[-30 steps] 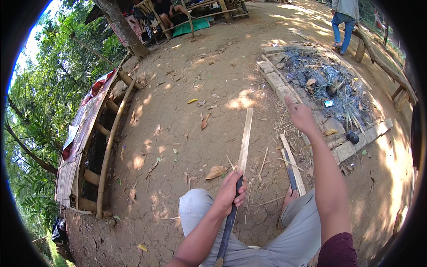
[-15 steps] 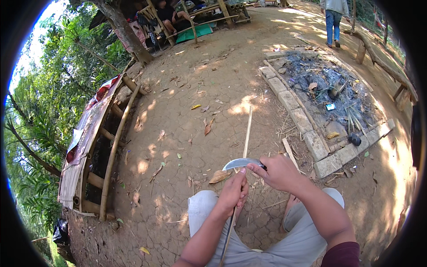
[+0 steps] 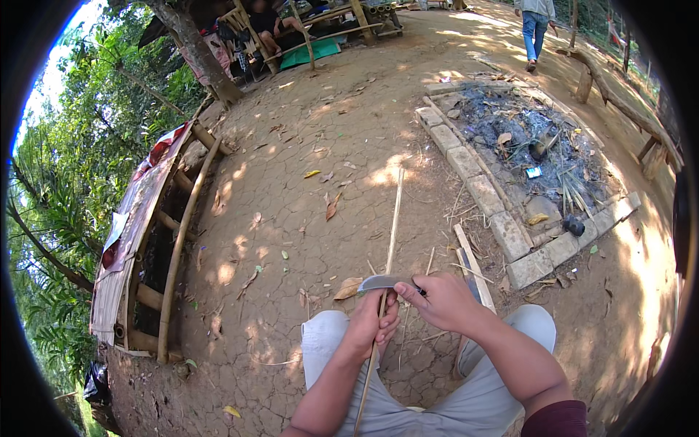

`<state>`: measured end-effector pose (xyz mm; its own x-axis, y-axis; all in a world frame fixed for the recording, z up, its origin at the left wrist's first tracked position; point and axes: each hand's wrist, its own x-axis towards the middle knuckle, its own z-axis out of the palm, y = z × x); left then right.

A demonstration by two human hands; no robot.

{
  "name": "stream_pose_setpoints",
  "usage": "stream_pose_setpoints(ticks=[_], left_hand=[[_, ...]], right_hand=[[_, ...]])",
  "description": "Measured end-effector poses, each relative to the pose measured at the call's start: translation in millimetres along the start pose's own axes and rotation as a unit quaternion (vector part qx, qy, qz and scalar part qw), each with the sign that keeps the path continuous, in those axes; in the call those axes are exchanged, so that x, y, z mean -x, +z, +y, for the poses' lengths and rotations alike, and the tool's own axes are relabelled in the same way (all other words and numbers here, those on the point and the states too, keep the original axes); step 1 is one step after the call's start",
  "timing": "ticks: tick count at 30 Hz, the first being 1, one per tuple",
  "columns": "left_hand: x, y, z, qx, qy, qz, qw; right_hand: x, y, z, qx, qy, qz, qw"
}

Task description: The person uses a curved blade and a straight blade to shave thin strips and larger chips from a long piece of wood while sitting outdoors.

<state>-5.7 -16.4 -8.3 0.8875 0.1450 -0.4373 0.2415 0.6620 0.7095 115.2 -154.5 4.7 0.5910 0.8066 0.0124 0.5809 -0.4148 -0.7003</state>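
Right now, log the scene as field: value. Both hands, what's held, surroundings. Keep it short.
left hand: closed around a long thin wooden strip
right hand: gripping a knife by its handle
knife position: blade across the strip just above the left hand, tip toward the left; contact hard to tell
ground: cracked bare soil, scattered dry leaves
front right: fire pit edged with bricks, ash inside
left side: low bamboo platform
far right: person in blue trousers
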Motion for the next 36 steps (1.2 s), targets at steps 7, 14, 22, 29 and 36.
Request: stream_pose_setpoints(ticks=[7,14,22,29,36], left_hand=[[3.0,-3.8,1.0,-0.002,0.017,-0.014,1.000],[-0.1,-3.4,0.4,-0.003,-0.019,-0.013,1.000],[0.8,0.9,-2.6,-0.038,-0.006,-0.002,0.999],[3.6,-5.3,2.0,0.007,-0.011,-0.010,1.000],[4.1,-8.1,0.8,-0.046,0.008,0.012,0.999]], right_hand=[[-0.8,-1.9,-12.6,0.017,-0.003,-0.029,0.999],[-8.7,0.1,-5.7,0.052,-0.010,0.061,0.997],[-26.1,-16.7,3.9,0.043,0.062,0.073,0.994],[-14.9,-4.8,-11.0,0.066,0.050,0.012,0.996],[-7.2,7.6,-16.0,0.095,-0.044,0.013,0.994]])
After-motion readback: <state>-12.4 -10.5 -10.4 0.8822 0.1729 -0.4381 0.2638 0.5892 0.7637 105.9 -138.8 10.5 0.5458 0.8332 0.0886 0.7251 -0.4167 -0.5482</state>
